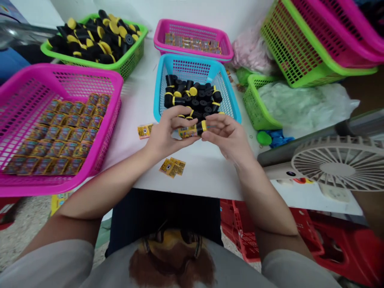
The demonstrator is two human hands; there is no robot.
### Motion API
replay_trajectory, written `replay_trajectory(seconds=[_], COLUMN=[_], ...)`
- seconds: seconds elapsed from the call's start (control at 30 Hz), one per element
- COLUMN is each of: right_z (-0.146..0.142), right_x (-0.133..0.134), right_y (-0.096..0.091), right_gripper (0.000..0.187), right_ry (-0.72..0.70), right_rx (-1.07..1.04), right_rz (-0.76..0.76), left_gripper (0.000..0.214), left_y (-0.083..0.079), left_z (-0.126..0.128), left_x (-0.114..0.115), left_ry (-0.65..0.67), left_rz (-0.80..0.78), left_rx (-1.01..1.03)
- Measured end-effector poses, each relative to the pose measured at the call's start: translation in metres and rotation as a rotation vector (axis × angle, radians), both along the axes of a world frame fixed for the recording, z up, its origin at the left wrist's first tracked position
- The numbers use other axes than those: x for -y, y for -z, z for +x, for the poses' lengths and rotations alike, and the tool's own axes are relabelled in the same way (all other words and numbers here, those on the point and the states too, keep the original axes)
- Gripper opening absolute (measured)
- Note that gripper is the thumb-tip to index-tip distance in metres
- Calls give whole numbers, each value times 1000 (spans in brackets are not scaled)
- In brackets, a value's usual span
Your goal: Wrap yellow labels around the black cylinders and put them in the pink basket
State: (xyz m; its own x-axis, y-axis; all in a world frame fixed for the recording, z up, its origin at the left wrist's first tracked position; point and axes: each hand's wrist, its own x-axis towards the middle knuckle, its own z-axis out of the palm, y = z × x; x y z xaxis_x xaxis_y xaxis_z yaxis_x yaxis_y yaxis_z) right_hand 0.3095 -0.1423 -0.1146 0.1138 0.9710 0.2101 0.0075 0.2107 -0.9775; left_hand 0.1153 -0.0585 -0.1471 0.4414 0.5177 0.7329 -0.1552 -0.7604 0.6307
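A: Starting and ending with the head view, our only one, where do we find the piece?

B: Near the middle of the frame, in front of the blue basket (162, 84). It is a small cylinder (193, 129) with a yellow printed label, a black band and a yellow end that points to the right of the frame.

A: How are our hands set on it?

B: Our left hand (168, 130) has its grip clamped on the labelled part, thumb below and fingers above. Our right hand (229, 136) curls its fingers about the yellow end, but we cannot tell whether that grip presses on it or sits just beside it.

A: What would handling it well ask of us?

B: We judge that the left side should only steady: firm enough to stop rolling, light enough to spare the print a crease. The right fingers do best in line with the cylinder's length, so that any push or turn runs true.

A: And what could go wrong?

B: A tilted piece may scuff its label. Our left forearm could also brush the single card (145, 131) at centre left, or the overlapping pair of cards (172, 167) lower down on the worktop (207, 176), so we should lift clear of them.
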Motion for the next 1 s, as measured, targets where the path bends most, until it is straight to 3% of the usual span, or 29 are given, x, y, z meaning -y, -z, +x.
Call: replay_trajectory(seconds=[0.17,0.27,0.37,0.57,0.73,0.9,1.0], right_z=[-7,-8,-11,-26,-22,-24,-29], right_x=[6,6,6,9,12,18,18], right_y=[5,9,15,26,26,25,27], right_gripper=[23,38,56,58,50,45,39], right_ry=[196,200,236,329,356,300,349], right_rx=[501,797,1006,1144,1247,1239,1256], right_rz=[403,561,593,576,502,583,702], left_gripper=[77,83,90,91,89,75,76], left_y=[-1,-2,0,8,5,-2,0], left_z=[7,10,12,14,11,5,4], left_x=[-1,1,3,6,4,9,12], left_ry=[47,37,71,182,267,493,536], left_rz=[-72,-152,-313,-472,-568,-553,-487], left_rx=[151,232,216,68,9,-185,-261])
